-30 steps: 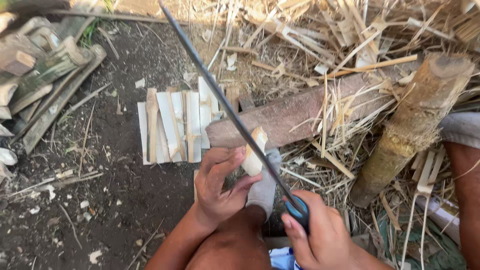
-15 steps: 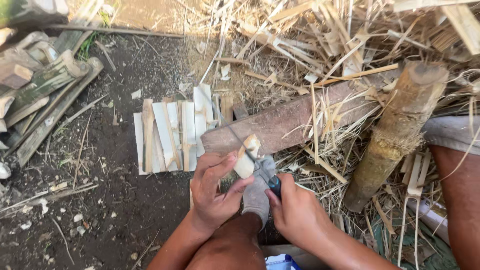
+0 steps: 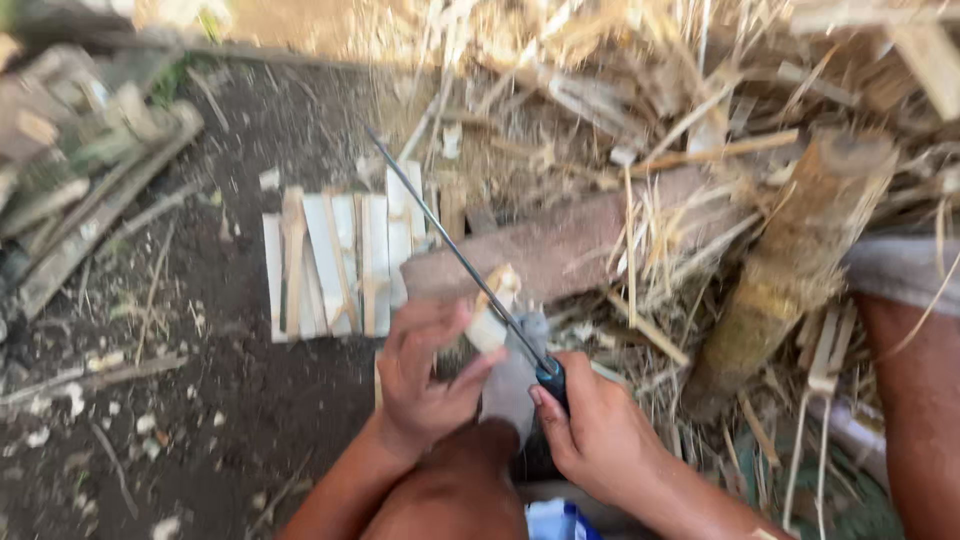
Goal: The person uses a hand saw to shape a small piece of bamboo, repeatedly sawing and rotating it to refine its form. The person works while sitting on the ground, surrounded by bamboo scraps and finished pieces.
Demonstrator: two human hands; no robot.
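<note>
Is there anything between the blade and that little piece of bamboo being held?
Nothing visible. The left hand holds the bamboo piece upright, and the blade, gripped by the right hand, lies right against its top.

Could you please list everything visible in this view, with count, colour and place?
bamboo piece: one, pale, held upright in the left hand.
long blade: one, dark with a blue-black handle, edge against the bamboo piece.
split strips: about eight, pale, laid side by side on the soil.
wooden plank: one, reddish brown, centre.
bamboo log: one, yellow-brown, right.
straw litter: heap, tan, top.
bamboo offcuts: several, green-grey, left.
left hand: grips the bamboo piece.
right hand: grips the blade's handle.
</note>
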